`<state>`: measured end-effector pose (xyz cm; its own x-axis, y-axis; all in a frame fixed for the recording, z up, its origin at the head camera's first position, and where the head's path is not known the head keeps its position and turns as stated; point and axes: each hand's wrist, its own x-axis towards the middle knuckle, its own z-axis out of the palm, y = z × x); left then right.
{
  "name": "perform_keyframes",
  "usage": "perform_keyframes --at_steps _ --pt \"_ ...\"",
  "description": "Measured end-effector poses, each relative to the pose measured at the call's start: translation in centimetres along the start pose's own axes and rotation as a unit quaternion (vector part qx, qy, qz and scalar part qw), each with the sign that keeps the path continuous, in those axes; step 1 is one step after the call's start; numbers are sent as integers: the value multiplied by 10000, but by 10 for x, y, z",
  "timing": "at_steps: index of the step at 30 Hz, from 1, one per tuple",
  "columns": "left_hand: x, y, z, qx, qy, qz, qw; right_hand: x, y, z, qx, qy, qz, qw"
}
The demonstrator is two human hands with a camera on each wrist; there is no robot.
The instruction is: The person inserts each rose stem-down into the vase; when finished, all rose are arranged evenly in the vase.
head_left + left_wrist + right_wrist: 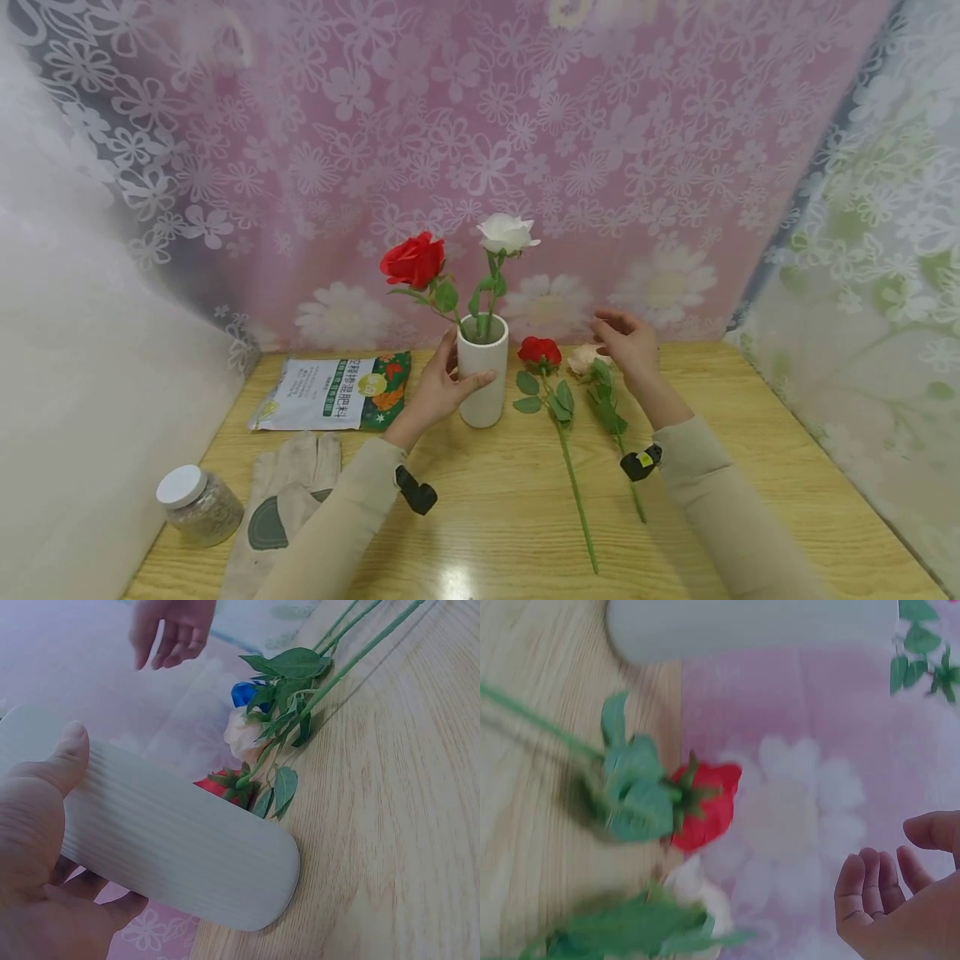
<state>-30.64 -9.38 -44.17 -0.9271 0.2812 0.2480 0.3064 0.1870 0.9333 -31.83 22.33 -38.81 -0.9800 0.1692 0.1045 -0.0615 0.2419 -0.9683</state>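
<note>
My left hand (pixel 437 390) grips a white ribbed vase (pixel 482 400), thumb on its near side and fingers around the left. The vase stands upright with a red rose (pixel 414 260) leaning left and a white rose (pixel 506 233) in it. Above the table at the right, my right hand (pixel 630 348) holds nothing, its fingers loosely bent. Close below it lies a cream rose (pixel 587 360) with its leafy stem toward me. A second red rose (pixel 540 351) lies between that one and the vase. A blue flower (pixel 244 694) shows behind the cream rose in the left wrist view.
A fertilizer bag (pixel 330 393) lies at the back left of the wooden table (pixel 480 533). Nearer are work gloves (pixel 288 492), partly behind my left sleeve, and a white-lidded jar (pixel 201 508). A floral curtain (pixel 480 150) hangs along the back edge.
</note>
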Motion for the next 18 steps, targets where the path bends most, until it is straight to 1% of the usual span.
perform_keyframes --at_steps 4,8,12,15,18 --pt "-1 0 0 -1 -9 -48 10000 3 12 -18 19 66 97 9999" --pt "-1 0 0 30 -14 -68 10000 4 23 -31 84 69 167 9998" --pt "-1 1 0 33 1 -71 10000 2 33 -40 -61 100 244 9996" --pt "-1 1 0 59 6 -52 10000 -1 40 -47 -316 127 340 9988" --pt "-1 1 -1 60 1 -46 10000 -2 47 -54 -397 91 431 9982"
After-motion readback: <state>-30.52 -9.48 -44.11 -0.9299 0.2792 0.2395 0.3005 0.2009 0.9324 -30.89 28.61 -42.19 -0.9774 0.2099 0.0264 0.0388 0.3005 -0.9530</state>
